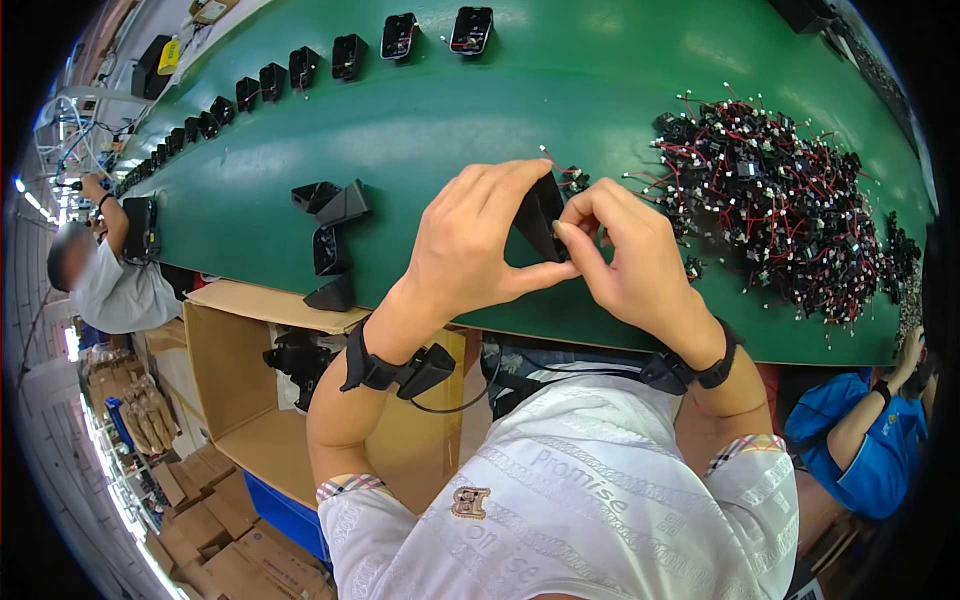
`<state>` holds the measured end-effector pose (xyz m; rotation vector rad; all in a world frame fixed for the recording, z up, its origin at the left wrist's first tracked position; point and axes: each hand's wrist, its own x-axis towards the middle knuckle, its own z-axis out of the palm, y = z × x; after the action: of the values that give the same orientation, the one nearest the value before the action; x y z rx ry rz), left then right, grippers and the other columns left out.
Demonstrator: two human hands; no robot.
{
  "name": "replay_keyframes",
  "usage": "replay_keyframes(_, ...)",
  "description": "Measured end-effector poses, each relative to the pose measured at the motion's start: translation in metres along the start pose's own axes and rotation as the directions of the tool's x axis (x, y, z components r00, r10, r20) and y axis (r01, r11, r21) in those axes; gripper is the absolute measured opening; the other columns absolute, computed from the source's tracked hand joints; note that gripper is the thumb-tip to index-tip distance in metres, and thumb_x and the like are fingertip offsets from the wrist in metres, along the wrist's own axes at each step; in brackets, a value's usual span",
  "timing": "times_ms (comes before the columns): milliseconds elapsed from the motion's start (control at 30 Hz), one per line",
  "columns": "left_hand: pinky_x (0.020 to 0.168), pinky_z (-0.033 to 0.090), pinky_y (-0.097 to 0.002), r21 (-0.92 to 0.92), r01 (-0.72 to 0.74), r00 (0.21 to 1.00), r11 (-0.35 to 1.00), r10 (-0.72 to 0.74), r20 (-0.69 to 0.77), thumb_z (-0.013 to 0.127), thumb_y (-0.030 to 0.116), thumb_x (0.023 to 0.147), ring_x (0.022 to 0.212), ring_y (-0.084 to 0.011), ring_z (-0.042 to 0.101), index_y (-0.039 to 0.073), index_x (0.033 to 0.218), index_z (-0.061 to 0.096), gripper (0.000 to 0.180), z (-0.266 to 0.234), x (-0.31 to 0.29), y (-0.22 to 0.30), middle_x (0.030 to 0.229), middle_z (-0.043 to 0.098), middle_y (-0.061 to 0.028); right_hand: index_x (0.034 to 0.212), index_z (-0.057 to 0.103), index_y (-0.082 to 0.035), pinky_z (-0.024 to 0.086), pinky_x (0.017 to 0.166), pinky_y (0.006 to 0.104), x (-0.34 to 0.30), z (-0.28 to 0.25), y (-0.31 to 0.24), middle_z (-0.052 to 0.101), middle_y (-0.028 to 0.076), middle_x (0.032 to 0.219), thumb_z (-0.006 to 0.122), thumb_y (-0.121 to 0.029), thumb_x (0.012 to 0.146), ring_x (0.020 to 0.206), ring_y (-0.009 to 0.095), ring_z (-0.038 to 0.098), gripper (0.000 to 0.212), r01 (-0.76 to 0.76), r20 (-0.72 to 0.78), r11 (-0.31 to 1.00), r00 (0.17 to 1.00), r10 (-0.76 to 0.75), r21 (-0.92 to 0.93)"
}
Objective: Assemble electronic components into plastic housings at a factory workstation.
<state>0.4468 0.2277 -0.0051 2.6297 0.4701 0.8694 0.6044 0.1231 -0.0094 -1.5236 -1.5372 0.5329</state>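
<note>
A black plastic housing (541, 215) is gripped in my left hand (470, 230), fingers over its far side and thumb along its near edge. My right hand (625, 250) is closed in a pinch at the housing's right side; whatever lies between thumb and forefinger is hidden. Just beyond my right fingers lies a small black part with a red wire (573, 180). To the left of my hands, several loose black housings (345, 205) rest on the green table (420, 130), some tipped over.
A large heap of small black wired parts (760, 190) covers the table's right. Black housings (348, 57) stand in a row along the far side. An open cardboard box (240, 370) sits below the near edge. Co-workers (120, 270) are at the far left and at the right, in blue (850, 440).
</note>
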Motion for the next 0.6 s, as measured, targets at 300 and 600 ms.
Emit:
replay_keyframes(300,0.076,0.050,-0.0376,-0.097,-0.073,0.996,0.993,0.078,0.052,0.085,0.035,0.057,0.090,-0.0298,0.060,0.001,0.113,0.056,0.071,-0.012,0.002,-0.005,0.103,0.063,-0.0112,0.097,0.062,-0.006,0.050,0.063,0.0343,0.006,-0.013,-0.001,0.058,0.009,0.084,0.069,-0.004,0.074,0.072,0.026,0.062,0.024,0.092,0.130,0.994,0.987,-0.098,0.051)
replay_keyframes(600,0.079,0.050,-0.0382,-0.155,-0.070,0.985,0.985,0.093,0.149,0.085,0.036,0.058,0.094,-0.0299,0.059,0.001,0.115,0.057,0.072,-0.013,0.000,-0.004,0.105,0.063,-0.0115,0.091,0.065,-0.006,0.049,0.063,0.0362,0.005,-0.019,0.001,0.059,0.008,0.079,0.068,-0.004,0.072,0.071,0.028,0.059,0.020,0.224,0.219,0.974,0.952,-0.213,-0.028)
